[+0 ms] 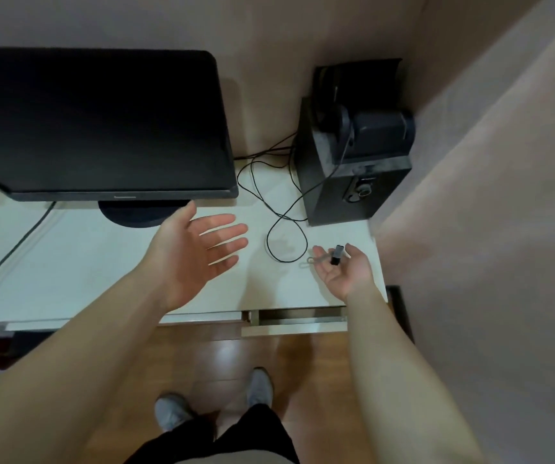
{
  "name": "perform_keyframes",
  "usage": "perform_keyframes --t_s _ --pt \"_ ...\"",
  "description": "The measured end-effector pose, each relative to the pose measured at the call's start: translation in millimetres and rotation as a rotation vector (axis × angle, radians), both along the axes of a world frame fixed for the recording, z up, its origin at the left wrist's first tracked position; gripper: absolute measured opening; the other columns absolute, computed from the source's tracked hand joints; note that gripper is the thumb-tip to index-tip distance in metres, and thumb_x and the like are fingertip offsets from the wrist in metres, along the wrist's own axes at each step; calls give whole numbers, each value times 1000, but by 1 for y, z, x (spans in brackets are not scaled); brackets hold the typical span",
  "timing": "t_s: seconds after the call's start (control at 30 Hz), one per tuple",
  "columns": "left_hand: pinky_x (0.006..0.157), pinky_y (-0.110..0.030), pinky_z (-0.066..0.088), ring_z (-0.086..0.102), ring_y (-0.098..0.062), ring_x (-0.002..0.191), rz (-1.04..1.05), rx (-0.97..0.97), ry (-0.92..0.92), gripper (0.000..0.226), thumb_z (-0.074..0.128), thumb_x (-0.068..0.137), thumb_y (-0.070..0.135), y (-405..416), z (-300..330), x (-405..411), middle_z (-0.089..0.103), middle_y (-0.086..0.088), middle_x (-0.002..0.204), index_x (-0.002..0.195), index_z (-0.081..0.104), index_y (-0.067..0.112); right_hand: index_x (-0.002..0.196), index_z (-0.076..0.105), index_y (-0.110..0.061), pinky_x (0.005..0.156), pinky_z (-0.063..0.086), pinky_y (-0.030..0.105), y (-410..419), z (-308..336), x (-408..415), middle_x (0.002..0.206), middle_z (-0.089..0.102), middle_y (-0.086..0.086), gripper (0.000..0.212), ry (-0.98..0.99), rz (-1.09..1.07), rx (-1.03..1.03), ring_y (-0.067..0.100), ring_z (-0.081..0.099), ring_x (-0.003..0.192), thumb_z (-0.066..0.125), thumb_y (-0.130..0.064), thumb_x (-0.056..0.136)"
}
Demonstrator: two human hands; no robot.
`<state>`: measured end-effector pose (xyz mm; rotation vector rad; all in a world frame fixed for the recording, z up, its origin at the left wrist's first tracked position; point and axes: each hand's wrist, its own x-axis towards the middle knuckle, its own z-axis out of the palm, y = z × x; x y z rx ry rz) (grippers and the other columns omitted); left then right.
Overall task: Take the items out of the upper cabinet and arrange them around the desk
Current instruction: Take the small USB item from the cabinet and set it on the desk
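Note:
A small black and grey USB stick (337,255) with a thin metal loop (311,261) rests in the palm of my right hand (344,271), which is turned palm up over the right end of the white desk (68,262), fingers loosely curled around it. My left hand (199,249) hovers palm up over the desk's middle, fingers spread, holding nothing. The upper cabinet is out of view.
A black monitor (98,122) stands at the back left on its round base (138,214). A black speaker (353,162) with a headset on top fills the back right corner. Thin black cables (282,226) loop between them. A drawer (296,321) under the right edge is slightly open.

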<state>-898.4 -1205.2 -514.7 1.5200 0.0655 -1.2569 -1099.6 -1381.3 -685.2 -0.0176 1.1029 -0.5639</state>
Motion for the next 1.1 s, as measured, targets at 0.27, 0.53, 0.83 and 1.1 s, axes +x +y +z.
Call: perform_keyframes --t_s 0.27,0.53,0.83,1.1 --pt "90 -42 51 70 -28 116 -6 12 -7 59 29 108 53 0 1 2 78 -8 119 126 67 12 95 65 -15 72 54 31 -7 10 13 75 66 2 22 168 206 -93 17 60 63 51 -31 103" --pt "91 -42 51 71 -28 115 28 8 -12 59 30 107 53 11 3 13 77 -9 119 126 68 12 103 58 -16 45 44 21 3 -1 25 67 55 1 12 172 231 -69 14 42 46 49 -22 101" --pt "91 -42 50 71 -28 114 67 12 -3 57 30 107 52 28 0 18 78 -9 119 123 68 12 98 57 -11 52 47 25 1 -1 30 67 55 -1 21 270 111 -124 15 43 50 46 -29 104" --pt "90 -42 51 71 -28 114 67 20 5 58 29 108 51 31 0 13 78 -9 118 124 68 12 98 65 -11 84 55 31 7 8 18 97 69 2 23 342 14 -157 24 68 87 49 -26 104"
